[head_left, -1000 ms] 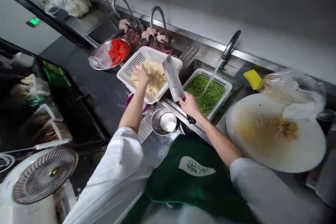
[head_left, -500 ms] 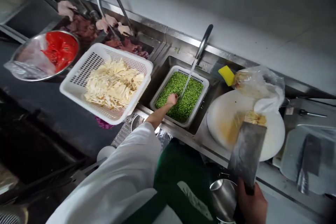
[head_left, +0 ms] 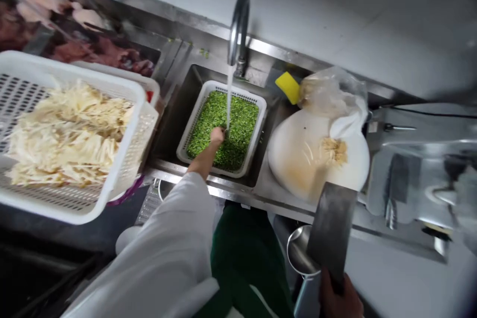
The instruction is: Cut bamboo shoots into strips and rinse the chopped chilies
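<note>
My left hand point(head_left: 218, 134), closed, reaches to the surface of finely chopped greens point(head_left: 208, 114), which look like scallions. They fill a white plastic basket point(head_left: 255, 146) set in the steel sink point(head_left: 168, 126). Water point(head_left: 229, 94) runs from the curved faucet point(head_left: 240, 15) and lands right beside my fingers; anything inside them is hidden. At the lower right, my right hand point(head_left: 341, 298) grips the handle of a cleaver point(head_left: 333, 226), its broad blade pointing up and away. The blade is in front of the near edge of a round white cutting board point(head_left: 294, 151).
A white basket of shredded pale vegetable point(head_left: 70, 134) stands at left, with raw meat point(head_left: 104, 54) behind it. A pale shredded clump point(head_left: 333, 151) lies on the board, near a yellow sponge point(head_left: 288, 87) and plastic bag point(head_left: 331, 92). A second cleaver point(head_left: 398, 184) lies at right.
The view has swung right and closer, so the red-filled bowl has left the picture. My left hand stays at the greens, and my right hand still holds the cleaver.
</note>
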The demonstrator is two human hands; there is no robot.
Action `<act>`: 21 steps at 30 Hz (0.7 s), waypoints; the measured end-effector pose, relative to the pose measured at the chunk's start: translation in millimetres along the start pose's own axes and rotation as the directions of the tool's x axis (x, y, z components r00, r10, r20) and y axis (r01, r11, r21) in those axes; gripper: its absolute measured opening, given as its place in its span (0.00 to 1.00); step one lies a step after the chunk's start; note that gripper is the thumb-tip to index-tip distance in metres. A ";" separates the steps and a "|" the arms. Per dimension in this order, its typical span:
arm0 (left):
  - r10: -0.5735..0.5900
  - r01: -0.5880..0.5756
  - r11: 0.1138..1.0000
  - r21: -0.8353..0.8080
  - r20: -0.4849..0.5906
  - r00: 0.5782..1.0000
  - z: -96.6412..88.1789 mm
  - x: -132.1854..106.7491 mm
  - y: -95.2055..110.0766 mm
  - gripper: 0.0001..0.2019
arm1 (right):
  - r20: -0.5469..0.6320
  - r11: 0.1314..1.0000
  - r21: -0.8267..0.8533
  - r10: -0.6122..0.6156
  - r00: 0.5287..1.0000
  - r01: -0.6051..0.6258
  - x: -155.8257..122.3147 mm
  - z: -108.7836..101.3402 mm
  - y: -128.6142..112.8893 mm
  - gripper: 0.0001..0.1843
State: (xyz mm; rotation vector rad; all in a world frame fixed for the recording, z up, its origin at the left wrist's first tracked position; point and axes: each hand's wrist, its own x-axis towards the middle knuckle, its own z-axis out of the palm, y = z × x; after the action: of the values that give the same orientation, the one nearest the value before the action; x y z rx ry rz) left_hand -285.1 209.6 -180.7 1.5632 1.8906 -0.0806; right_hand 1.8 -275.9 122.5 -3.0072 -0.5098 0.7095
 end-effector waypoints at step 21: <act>0.882 -0.886 0.447 -0.121 -0.109 0.459 70.8 -163.7 299.6 0.09 | 0.106 0.914 0.406 -0.025 0.994 -0.021 94.1 -7.7 30.6 0.23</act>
State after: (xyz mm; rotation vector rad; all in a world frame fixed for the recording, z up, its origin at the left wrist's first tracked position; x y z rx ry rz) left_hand 22.5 122.4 -41.6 2.2398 0.8137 0.5621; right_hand 94.2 -274.8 86.1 -2.5893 -0.3174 0.8619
